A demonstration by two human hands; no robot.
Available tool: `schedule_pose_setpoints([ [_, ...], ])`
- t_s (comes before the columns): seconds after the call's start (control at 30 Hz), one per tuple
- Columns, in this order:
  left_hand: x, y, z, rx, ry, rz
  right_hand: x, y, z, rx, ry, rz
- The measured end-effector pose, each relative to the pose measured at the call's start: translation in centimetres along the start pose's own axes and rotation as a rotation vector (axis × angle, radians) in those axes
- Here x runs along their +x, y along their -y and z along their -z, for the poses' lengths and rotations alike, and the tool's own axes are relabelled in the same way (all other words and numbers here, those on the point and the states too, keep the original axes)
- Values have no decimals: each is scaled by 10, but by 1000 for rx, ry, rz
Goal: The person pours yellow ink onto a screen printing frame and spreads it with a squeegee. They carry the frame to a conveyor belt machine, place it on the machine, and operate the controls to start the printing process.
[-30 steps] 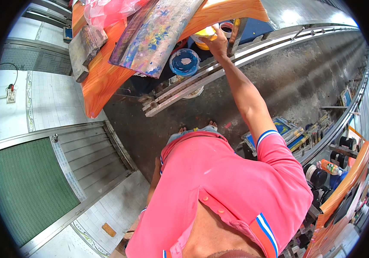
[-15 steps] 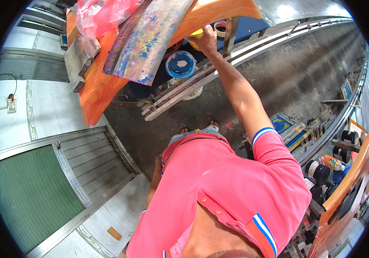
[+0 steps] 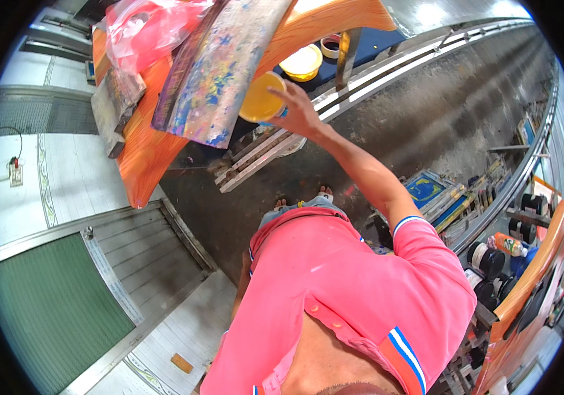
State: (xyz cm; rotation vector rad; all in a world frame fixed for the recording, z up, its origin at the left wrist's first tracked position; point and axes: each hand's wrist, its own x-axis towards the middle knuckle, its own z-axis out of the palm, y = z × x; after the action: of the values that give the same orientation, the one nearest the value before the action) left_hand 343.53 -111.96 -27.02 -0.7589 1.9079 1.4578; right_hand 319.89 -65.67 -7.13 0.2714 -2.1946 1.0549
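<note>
My right hand (image 3: 298,110) is closed on the edge of a round yellow lid (image 3: 260,99) with a pale rim. Below the lid, the blue tub is almost wholly covered, with only a sliver of blue showing. Behind my hand stands a yellow tub (image 3: 302,62) with a pale cream top. My left forearm (image 3: 241,286) hangs down beside my body, and its hand is hidden from view.
A paint-spattered board (image 3: 219,79) rests on an orange wooden panel (image 3: 144,148), beside pink plastic wrapping (image 3: 153,29). A roll of tape (image 3: 330,46) lies behind the yellow tub. Metal rails (image 3: 262,158) run along the bench edge. Printing frames (image 3: 427,191) lean at right.
My right hand has come back toward me and left from the yellow tub, bringing the yellow lid over the blue tub. The yellow tub's pale top now shows.
</note>
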Motion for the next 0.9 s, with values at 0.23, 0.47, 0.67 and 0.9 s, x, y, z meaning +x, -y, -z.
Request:
schedule_pose_setpoints([
  [0.23, 5, -11, -2, -89, 39, -57, -19, 9, 5, 86, -41, -195],
  [0.47, 27, -31, -17, 122, 36, -98, 1, -98, -7, 742, -444, -1223],
  [0.67, 33, -39, -24, 285, 32, -20, 25, -122, 1, 904, -290, -1285],
  [0.9, 21, -20, -1, 502, 13, 22, -2, -89, 16, 1153, -276, -1079],
])
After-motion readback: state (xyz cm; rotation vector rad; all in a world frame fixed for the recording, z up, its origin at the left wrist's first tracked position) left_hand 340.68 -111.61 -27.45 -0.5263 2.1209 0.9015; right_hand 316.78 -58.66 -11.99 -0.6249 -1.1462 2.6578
